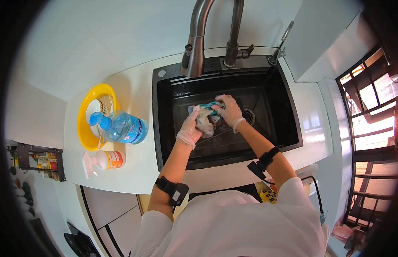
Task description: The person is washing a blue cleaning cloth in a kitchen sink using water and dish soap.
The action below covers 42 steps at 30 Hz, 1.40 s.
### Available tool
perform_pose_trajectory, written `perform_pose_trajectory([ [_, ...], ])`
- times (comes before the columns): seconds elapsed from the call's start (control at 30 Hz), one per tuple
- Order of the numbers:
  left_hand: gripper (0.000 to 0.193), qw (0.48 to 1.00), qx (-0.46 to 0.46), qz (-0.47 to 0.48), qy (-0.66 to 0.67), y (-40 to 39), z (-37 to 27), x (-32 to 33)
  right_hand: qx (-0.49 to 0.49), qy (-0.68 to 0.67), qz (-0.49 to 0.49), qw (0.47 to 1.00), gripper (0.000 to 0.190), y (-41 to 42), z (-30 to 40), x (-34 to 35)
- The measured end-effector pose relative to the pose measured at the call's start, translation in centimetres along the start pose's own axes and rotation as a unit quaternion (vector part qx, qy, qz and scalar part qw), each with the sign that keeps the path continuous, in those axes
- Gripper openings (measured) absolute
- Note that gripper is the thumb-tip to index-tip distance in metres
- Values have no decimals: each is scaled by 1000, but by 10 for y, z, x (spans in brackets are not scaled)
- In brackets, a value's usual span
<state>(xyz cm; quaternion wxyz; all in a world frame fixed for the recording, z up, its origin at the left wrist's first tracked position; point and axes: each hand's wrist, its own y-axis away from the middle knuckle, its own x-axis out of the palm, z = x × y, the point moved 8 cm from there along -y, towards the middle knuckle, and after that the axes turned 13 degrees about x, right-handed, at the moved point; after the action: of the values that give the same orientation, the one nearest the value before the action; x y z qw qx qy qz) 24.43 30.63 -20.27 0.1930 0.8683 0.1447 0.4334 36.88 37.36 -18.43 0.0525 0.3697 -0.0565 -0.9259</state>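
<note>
Over the black sink (211, 157), my left hand (190, 128), in a clear plastic glove, grips a crumpled whitish cloth (205, 123). Gloved the same way, my right hand (229, 110) has its fingers on the teal, patterned part (211, 105) of the bundle. Whether this is one cloth or two I cannot tell. Both hands are close together above the basin floor, left of the round drain (249, 116). The pull-down faucet (195, 57) hangs behind them, with no water seen running.
Left of the sink stand a large blue pump bottle (130, 128), a white and orange spray bottle (110, 160) and a yellow basin (81, 128) holding white ware. A faucet lever (245, 52) and a slim second tap (279, 51) rise behind the sink. A barred window is at right.
</note>
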Motion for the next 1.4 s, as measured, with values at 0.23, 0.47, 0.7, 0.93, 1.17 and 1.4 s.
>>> perform_pose_trajectory([
  [0.23,17,979,-19,17,204,-23,8,-11,-297,-101,72,947,70,57,44,5],
  [0.47,20,985,115,-24,123,-21,-32,-3,46,-368,188,909,29,49,2,55],
  [0.7,13,974,173,-92,113,-29,-35,-43,-14,-340,153,928,27,51,61,-18],
  [0.93,41,999,-30,-34,-30,-2,44,-10,-26,-28,-77,996,22,27,53,2],
  [1.17,33,998,-1,-12,63,-3,36,-19,-99,-12,-49,994,21,57,72,34],
  [1.4,30,738,377,321,-458,-5,14,-12,-190,-6,-194,962,19,83,99,26],
])
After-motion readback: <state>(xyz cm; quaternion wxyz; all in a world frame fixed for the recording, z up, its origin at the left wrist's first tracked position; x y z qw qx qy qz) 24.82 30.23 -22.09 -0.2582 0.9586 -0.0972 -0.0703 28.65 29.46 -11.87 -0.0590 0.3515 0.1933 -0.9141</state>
